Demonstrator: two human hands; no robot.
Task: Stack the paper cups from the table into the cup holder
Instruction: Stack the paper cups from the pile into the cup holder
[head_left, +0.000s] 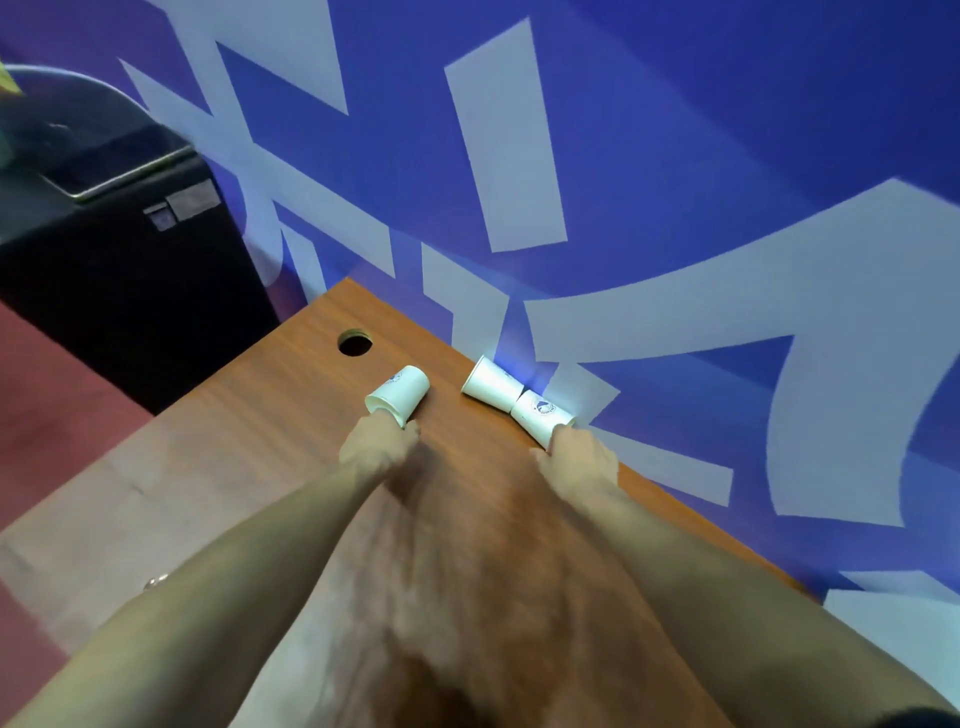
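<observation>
Three white paper cups lie on their sides on the wooden table (291, 431). My left hand (376, 447) grips the rim end of the left cup (400, 392), its fingers curled at the cup's mouth. My right hand (576, 454) holds the printed cup (540, 413) by its open end, close to the wall. A third cup (491, 384) lies just beyond it, base to base with the printed one. No cup holder is in view.
A round cable hole (355, 343) is in the table's far corner. A blue and white patterned wall (675, 260) runs along the table's right edge. A black cabinet (119, 249) stands on the red floor to the left.
</observation>
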